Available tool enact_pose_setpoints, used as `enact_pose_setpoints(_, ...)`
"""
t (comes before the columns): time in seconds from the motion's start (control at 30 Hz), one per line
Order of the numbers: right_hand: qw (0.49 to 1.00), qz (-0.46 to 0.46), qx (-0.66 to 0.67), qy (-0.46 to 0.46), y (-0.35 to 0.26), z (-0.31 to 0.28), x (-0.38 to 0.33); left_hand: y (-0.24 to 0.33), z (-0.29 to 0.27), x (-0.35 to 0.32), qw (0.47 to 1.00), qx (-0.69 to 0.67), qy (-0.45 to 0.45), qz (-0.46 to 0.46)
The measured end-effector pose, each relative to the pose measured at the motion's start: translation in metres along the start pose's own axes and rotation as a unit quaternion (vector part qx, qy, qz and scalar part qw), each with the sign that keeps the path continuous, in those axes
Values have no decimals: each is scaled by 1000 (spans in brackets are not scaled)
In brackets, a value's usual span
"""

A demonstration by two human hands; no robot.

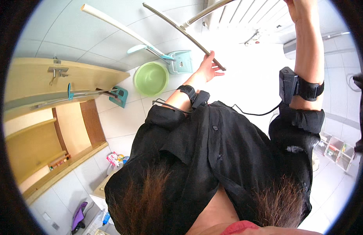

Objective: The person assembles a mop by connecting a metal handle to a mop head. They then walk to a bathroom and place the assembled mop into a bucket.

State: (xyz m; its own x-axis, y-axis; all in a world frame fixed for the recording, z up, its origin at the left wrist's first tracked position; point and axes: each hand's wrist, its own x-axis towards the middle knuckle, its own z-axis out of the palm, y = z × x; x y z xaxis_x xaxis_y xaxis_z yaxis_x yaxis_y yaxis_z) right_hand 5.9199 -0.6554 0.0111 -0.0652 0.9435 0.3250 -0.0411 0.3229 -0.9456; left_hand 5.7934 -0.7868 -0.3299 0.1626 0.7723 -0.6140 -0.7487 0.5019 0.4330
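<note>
My left hand (207,69) is at the lower end of a long, thin metal bar (177,28). The bar runs between my thumb and fingers, which look loosely closed around it, and slants up to the far left. At the top edge, my right arm reaches up and away; of my right hand (301,9) only the base shows, and its fingers are cut off. A second, thicker metal pole (207,12) rises from near the middle of the bar toward the top edge. Whether the two touch, I cannot tell.
On the tiled floor at the left stand a green basin (151,79), a light-blue dustpan (180,62) and a teal dustpan (119,97). A white pole (119,26) leans nearby. A wooden door (33,80) is at far left, a white radiator (244,13) ahead, a small rack (338,152) at right.
</note>
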Motion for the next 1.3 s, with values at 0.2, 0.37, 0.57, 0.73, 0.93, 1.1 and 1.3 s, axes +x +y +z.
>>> enact_pose_setpoints(0.2, 1000, 24, -10, -17, -2, 4, -6, -9, -5, 3, 998, 8, 28, 51)
enact_pose_setpoints(0.37, 997, 53, -54, 18, -3, 6, -5, -6, -13, 2, 993, 95, 72, -1)
enact_pose_setpoints(0.57, 990, 57, -120, -56, 34, 2, 11, 11, -71, 1, 981, 77, 179, -26)
enact_pose_setpoints(0.73, 951, 89, -161, -250, 184, 3, -5, 18, -132, -4, 973, -52, 221, 29)
enact_pose_setpoints(0.93, 893, 171, -354, -217, 293, 25, -43, 36, -161, -16, 961, -84, 259, 38)
enact_pose_setpoints(1.1, 893, 276, -265, -236, 351, 47, -67, 48, -188, -25, 950, -82, 302, 23)
enact_pose_setpoints(1.3, 863, 368, -237, -252, 424, 68, -81, 63, -220, -37, 936, -95, 337, 43)
